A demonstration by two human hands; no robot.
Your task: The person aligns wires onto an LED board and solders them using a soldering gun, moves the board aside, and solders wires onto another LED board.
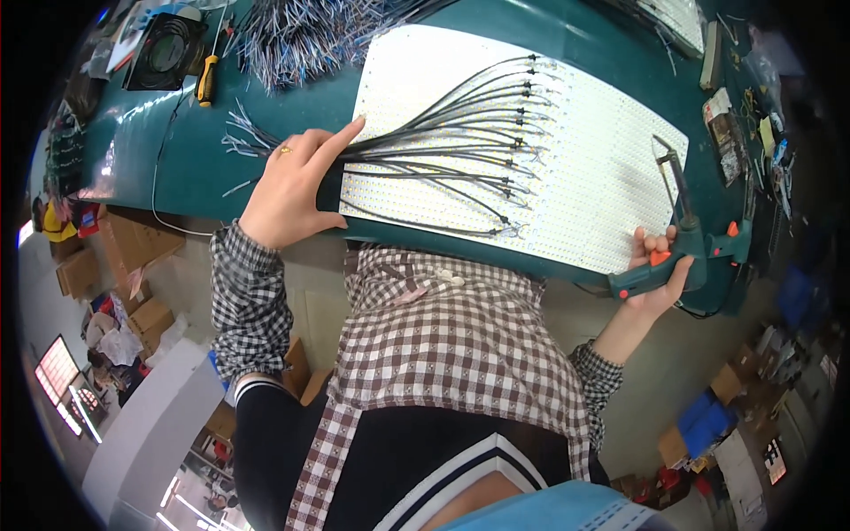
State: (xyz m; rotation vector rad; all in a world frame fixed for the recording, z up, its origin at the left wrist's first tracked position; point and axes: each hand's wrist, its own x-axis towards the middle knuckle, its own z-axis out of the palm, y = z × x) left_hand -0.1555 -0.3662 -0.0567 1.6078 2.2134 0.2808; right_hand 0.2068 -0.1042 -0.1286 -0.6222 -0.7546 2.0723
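Observation:
A white panel (611, 159) covered with rows of tiny dots lies on the green table at a slant. Several black cables (443, 142) fan out across it to a column of thin, bared wire ends, and gather at its left edge. My left hand (297, 181) rests over the gathered bundle, index finger and thumb stretched apart at the panel's edge; its other fingertips are hidden. Loose wire ends (248, 137) stick out beyond it. In my right hand (660, 288) is a green soldering gun (646, 276) with an orange trigger, its tip raised over the panel's right side.
A large heap of cut wires (297, 40) lies at the far left, beside a yellow-handled screwdriver (207, 81) and a black fan (166, 51). At the right edge is a clear bag of dark pieces (724, 133). Cardboard boxes (142, 248) stand below the table's left side.

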